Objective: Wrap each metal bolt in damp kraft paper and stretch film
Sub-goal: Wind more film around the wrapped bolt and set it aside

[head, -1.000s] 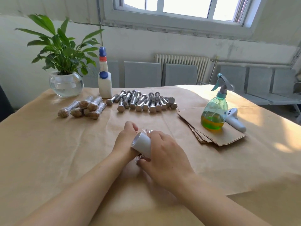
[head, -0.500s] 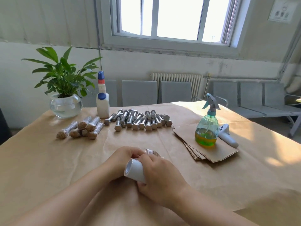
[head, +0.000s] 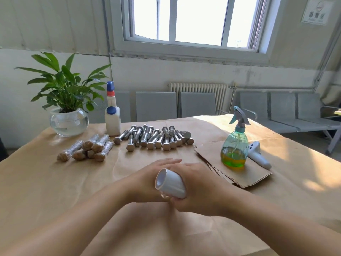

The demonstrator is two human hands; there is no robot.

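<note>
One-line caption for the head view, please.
Right hand grips stretch film roll beside left hand; bare bolts and wrapped bolts wait behind.

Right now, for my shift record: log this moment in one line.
step: film wrap | right hand: grips stretch film roll | left hand: beside roll, hold unclear | bare bolts: waiting

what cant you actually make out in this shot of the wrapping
- Bolt being wrapped: head view, hidden behind the left hand, right hand and stretch film roll.
- Right hand's fingertips: hidden under the roll.
- Wall sign: too small and blurred to read.
- White handheld device: partly hidden behind the spray bottle.
- Bare bolts: overlapping, count unclear.
</note>
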